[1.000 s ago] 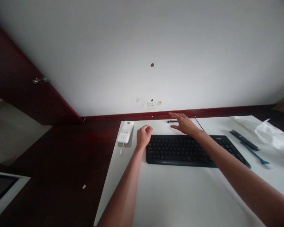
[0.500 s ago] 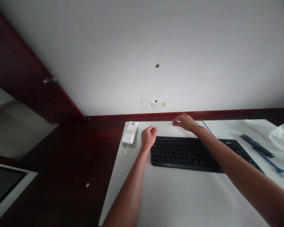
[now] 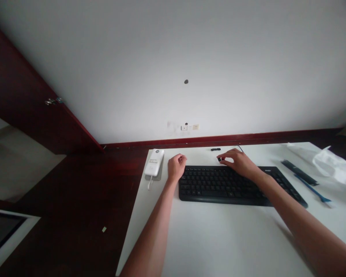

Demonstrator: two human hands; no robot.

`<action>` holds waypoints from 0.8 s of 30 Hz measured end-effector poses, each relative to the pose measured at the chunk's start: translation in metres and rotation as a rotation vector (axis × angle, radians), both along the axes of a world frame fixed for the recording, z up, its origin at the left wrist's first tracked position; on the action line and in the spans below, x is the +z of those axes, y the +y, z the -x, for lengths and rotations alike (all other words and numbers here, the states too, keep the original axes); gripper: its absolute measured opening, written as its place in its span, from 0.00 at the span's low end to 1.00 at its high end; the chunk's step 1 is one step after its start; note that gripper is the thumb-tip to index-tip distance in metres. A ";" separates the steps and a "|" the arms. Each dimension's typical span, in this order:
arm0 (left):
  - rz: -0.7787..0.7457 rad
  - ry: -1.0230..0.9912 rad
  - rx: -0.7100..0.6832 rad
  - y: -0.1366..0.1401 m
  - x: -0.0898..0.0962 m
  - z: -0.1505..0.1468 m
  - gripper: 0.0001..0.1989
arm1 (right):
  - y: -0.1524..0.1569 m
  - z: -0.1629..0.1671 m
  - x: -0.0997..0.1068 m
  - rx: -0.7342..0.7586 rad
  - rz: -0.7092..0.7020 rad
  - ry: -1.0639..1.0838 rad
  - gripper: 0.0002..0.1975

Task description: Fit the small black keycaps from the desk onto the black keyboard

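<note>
My right hand (image 3: 238,162) pinches a small black keycap (image 3: 219,159) between thumb and fingertips, just above the back edge of the black keyboard (image 3: 216,182). Behind it, several small black pieces (image 3: 215,149), which look like keycaps, lie in a short row near the table's far edge. My left hand (image 3: 176,167) is curled into a loose fist beside the keyboard's back left corner; nothing shows in its fingers. The right forearm crosses over the keyboard's right part and hides some of its keys.
A white power bank (image 3: 155,162) with a short cable lies on a grey flat object at the table's left edge. To the right are a dark flat strip (image 3: 299,172), a blue brush (image 3: 313,188) and a white plastic bag (image 3: 331,163). The white table (image 3: 219,238) ends before the wall.
My right hand has come back from the far edge towards the keyboard with a keycap in its fingers, uncovering the row of black pieces. My left hand stays by the keyboard corner. The view has shifted slightly.
</note>
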State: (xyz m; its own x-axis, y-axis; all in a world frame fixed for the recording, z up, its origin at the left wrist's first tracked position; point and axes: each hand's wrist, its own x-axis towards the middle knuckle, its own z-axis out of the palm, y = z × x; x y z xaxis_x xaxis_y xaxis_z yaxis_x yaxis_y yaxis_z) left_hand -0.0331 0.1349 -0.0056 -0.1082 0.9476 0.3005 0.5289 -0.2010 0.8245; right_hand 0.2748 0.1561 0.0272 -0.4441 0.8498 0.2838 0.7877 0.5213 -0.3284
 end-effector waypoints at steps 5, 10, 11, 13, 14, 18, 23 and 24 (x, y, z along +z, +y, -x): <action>-0.009 0.010 -0.013 0.000 0.000 0.001 0.14 | -0.026 0.014 0.022 0.114 0.013 0.065 0.14; 0.004 0.008 -0.014 0.000 0.000 0.001 0.14 | -0.047 0.046 0.026 0.304 0.137 0.082 0.12; 0.004 0.011 -0.015 0.000 0.000 0.002 0.14 | -0.049 0.050 0.025 0.334 0.159 0.080 0.12; -0.002 0.010 -0.017 0.001 -0.001 0.002 0.14 | -0.053 0.055 0.024 0.374 0.197 0.062 0.12; -0.008 0.008 -0.016 0.001 -0.001 0.002 0.14 | -0.054 0.056 0.025 0.382 0.212 0.051 0.12; -0.019 0.009 -0.014 0.001 -0.003 0.002 0.14 | -0.058 0.056 0.032 0.358 0.244 0.010 0.18; -0.010 0.011 -0.019 0.001 -0.002 0.002 0.13 | -0.064 0.061 0.040 0.337 0.228 0.011 0.19; -0.008 0.012 -0.018 0.001 -0.002 0.002 0.14 | -0.064 0.062 0.040 0.340 0.223 0.009 0.16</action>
